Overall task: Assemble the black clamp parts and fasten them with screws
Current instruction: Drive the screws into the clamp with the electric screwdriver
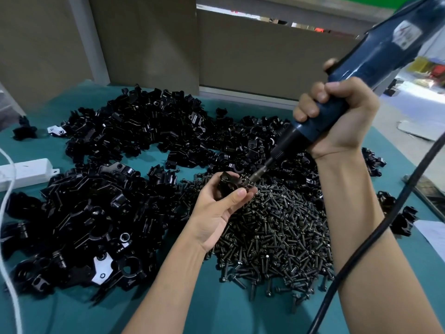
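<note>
We look down at two bare hands working above a teal desk (212, 312). The left hand (214, 213) is raised palm up, its fingers (240, 193) curled and clamped on a small black clamp (227, 184), thumb pressing its near side. The right hand (337, 121) is wrapped tight around the grip of a blue electric screwdriver (375, 54), all fingers closed on it. The tool slants down to the left, and its bit (258, 172) meets the clamp at the top right, where we cannot make out the screw itself. A black cable (361, 249) hangs in front of the right forearm.

Below the hands, a heap of dark screws (277, 235) lies loose on the desk. Black clamp parts (91, 213) are piled to the left, with another pile (144, 126) farther back. A white power strip (26, 172) and a white cord (9, 280) lie at the left edge.
</note>
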